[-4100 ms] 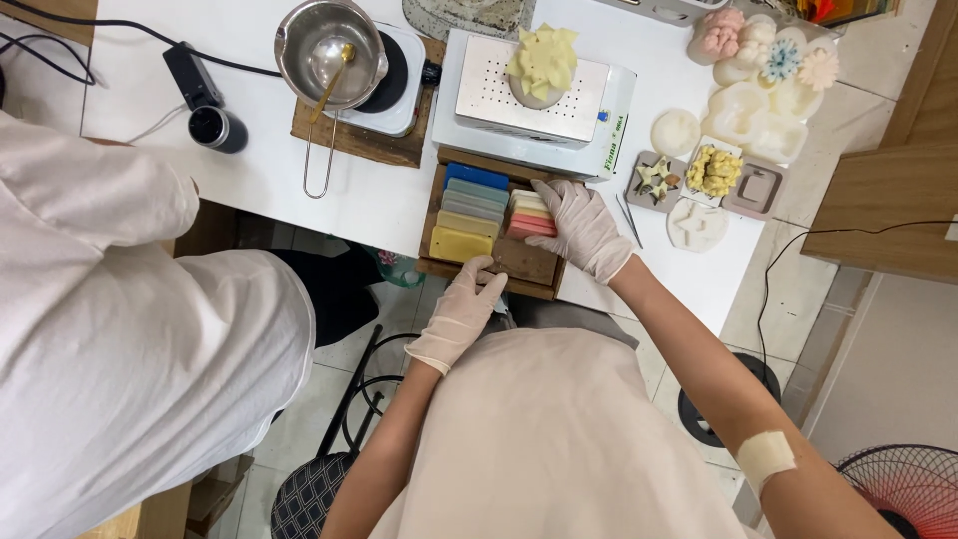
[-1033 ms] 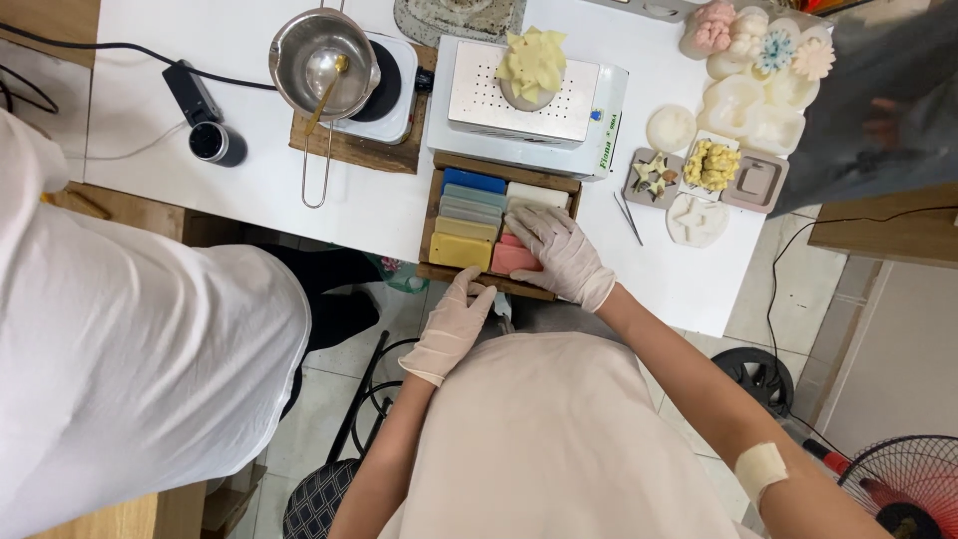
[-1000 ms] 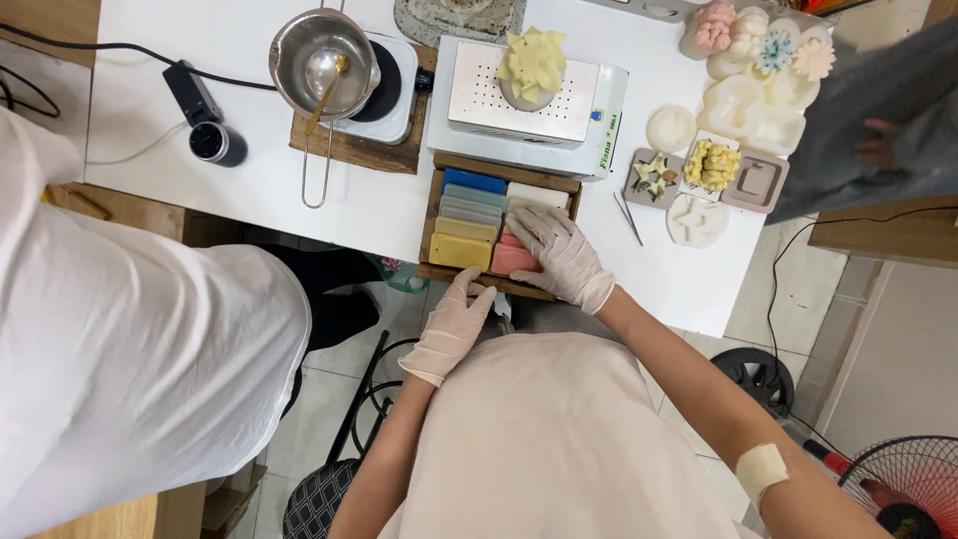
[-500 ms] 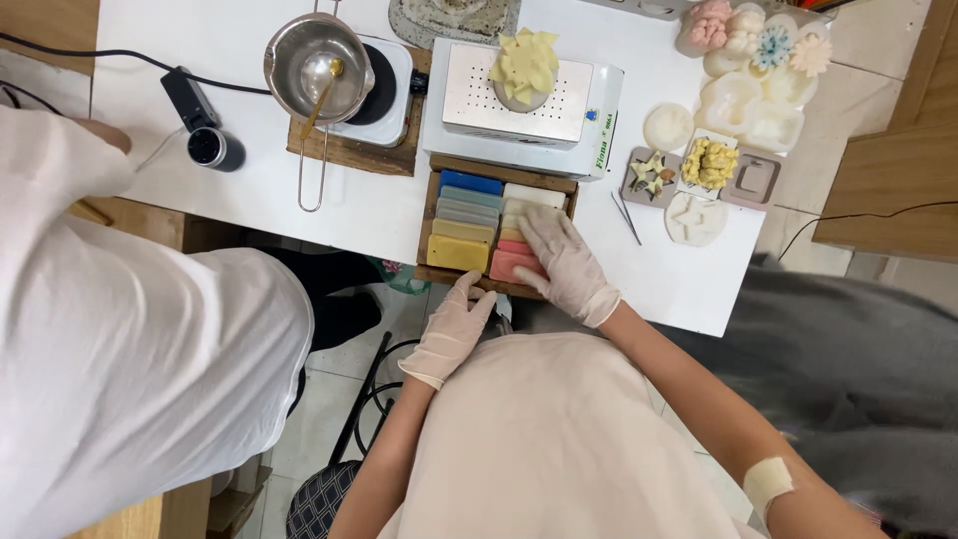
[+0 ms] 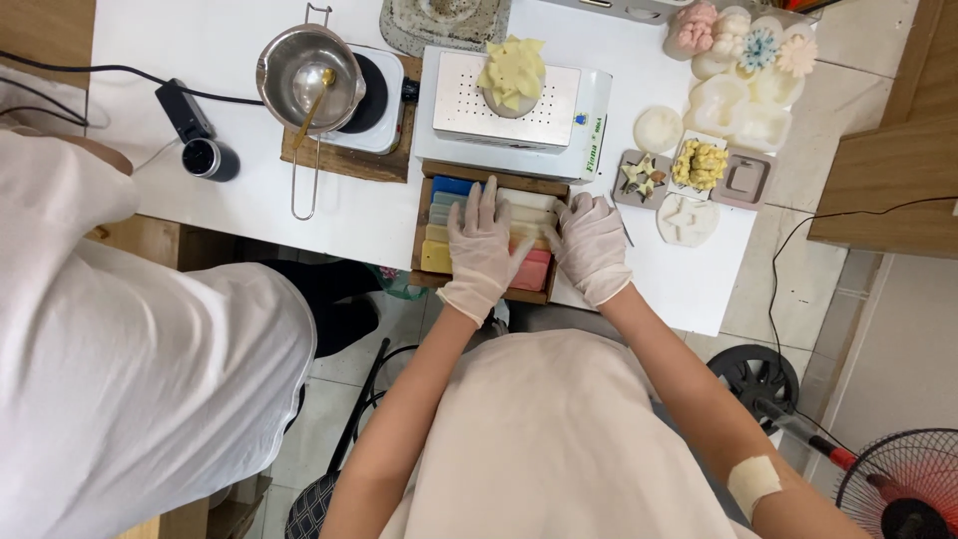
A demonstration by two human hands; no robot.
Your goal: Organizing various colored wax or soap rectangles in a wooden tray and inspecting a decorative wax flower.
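Both hands wear pale gloves over a wooden tray (image 5: pixel 420 228) of coloured blocks (image 5: pixel 442 222) at the white table's (image 5: pixel 379 215) near edge. The left hand (image 5: pixel 479 250) lies flat, fingers (image 5: pixel 486 205) spread, on the blocks in the middle. The right hand (image 5: pixel 591 245) curls loosely at the tray's right edge, fingertips (image 5: pixel 559 222) touching the pale and pink blocks (image 5: pixel 534 269); neither hand grips anything.

white table (image 5: pixel 230 205), tiled floor (image 5: pixel 788 289), red fan (image 5: pixel 898 484).

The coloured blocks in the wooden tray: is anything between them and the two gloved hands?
Nothing visible. The left hand lies flat on the blocks in the wooden tray; the right hand rests at their right end.
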